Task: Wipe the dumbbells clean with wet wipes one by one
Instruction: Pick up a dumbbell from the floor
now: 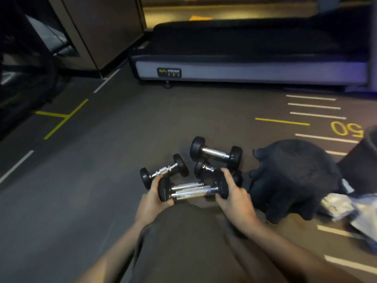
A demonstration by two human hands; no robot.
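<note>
Both hands (195, 193) gripped one dumbbell (192, 190) by its ends over the floor (102, 170); no wipe held, likely fetched next.

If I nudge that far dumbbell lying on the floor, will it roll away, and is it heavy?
The far dumbbell has round black ends, so a push across its chrome bar would probably set it rolling on the flat floor. Being solid-looking metal, it is likely heavy for its size. The shiny bar may feel slippery, especially once wet.

hands (155, 198) (234, 198) grip dumbbell (192, 190) ends | three dumbbells (216, 153) behind
</note>
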